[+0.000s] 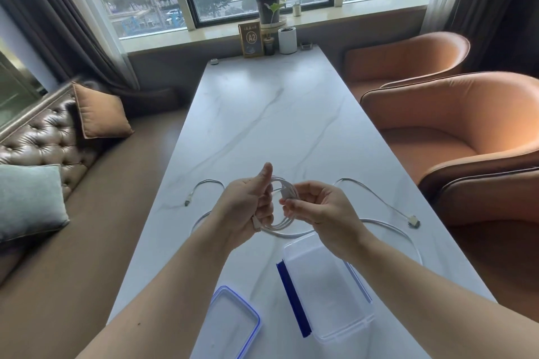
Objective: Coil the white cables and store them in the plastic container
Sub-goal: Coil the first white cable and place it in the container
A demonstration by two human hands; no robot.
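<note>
Both hands hold a coiled white cable (284, 223) above the marble table (271, 114). My left hand (248, 207) grips the coil's left side with the thumb up, one plug end poking out below the fingers. My right hand (318, 207) pinches the coil's right side. A second white cable (376, 198) lies loose on the table, its plug (413, 221) to the right and another plug end (187, 202) to the left. The clear plastic container (326, 288) with blue clips stands open below my right wrist, with nothing inside. Its lid (233, 326) lies to the left.
Two orange armchairs (455, 125) stand along the table's right side, and a tufted leather sofa (43, 137) with cushions runs along the left. At the table's far end are a sign marked A2 (251, 39), a white cup (287, 40) and a potted plant (268, 9).
</note>
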